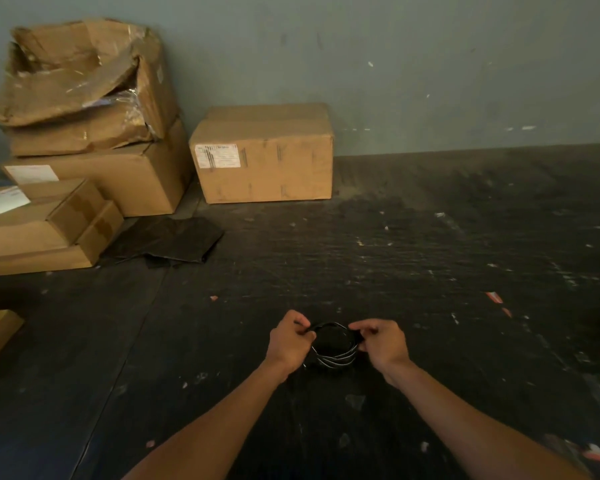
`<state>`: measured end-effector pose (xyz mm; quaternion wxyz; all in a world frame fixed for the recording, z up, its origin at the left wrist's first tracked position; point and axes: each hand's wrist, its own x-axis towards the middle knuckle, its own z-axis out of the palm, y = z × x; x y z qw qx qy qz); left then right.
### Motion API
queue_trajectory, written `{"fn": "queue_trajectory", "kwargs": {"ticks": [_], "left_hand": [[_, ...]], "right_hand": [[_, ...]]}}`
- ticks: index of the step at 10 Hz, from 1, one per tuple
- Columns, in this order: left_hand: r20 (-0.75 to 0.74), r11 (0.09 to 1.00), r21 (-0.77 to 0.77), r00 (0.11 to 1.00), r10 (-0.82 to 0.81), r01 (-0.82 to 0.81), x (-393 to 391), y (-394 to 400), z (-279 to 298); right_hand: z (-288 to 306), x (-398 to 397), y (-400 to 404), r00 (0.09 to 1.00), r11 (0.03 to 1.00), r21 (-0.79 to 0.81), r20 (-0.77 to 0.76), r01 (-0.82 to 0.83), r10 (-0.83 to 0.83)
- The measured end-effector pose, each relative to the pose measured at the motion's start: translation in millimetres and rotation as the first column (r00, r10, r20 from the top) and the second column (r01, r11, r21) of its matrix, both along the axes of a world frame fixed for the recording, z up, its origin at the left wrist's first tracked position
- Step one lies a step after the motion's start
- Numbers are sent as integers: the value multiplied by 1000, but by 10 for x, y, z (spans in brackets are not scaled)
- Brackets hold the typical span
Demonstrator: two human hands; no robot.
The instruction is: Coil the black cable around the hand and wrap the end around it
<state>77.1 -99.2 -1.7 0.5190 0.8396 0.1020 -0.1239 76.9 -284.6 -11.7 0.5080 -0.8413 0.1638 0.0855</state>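
Observation:
The black cable (336,358) hangs as a small round coil of several loops between my two hands, low in the middle of the view. My left hand (288,341) pinches the coil's left side with closed fingers. My right hand (381,342) grips the coil's right side, thumb and fingers closed on the strands. Both forearms reach in from the bottom edge. Against the dark floor the loose end of the cable cannot be made out.
Stacked cardboard boxes (84,140) stand at the back left, one torn open on top. A single closed box (264,155) sits against the grey wall. A black plastic sheet (167,242) lies by the boxes. The dark floor (430,254) is littered with small scraps.

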Motion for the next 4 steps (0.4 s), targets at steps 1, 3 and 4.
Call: {"fn": "queue_trajectory", "kwargs": {"ticks": [1,3,4], "left_hand": [[5,985,115,992,-129,127,49,-37,-81],[-48,903,319,956,-289,289,122,-62,-150],[-64,884,337,945,-322,324,186,-88,-129]], "right_hand": [[-8,-18,-35,988,972,-187,18,-146,152],[29,-8,-95,912,815,-414,-116,-405,394],[78,28,-78,888,768,-451,-155,-454,433]]}}
